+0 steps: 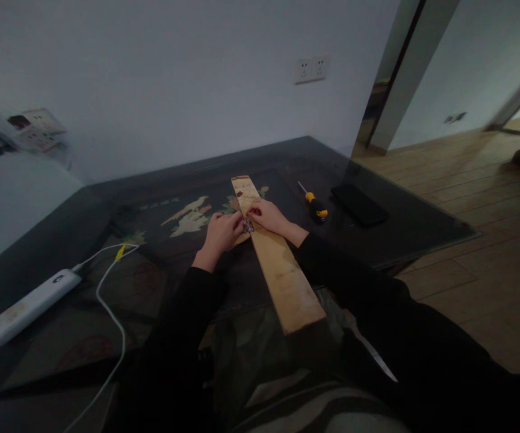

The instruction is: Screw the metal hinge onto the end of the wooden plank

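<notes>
A long wooden board (pixel 282 276) lies over the dark table, its near end sticking out past the front edge towards me. On the board's left edge sits a small shiny metal piece (pixel 248 227), too small to name for sure. My left hand (pixel 224 231) is closed, its fingertips pinched at the left of this metal piece. From the right, my right hand (pixel 266 215) rests on the board with thumb and fingers pinched together just above the piece. What its fingertips hold, if anything, is hidden.
Right of the board lie a yellow-black screwdriver (pixel 314 205) and a black phone-like slab (pixel 360 204). A white power strip (pixel 29 307) with a cable (pixel 118 325) is at the left of the dark table (pixel 404 228). The wall (pixel 197 90) bounds the back.
</notes>
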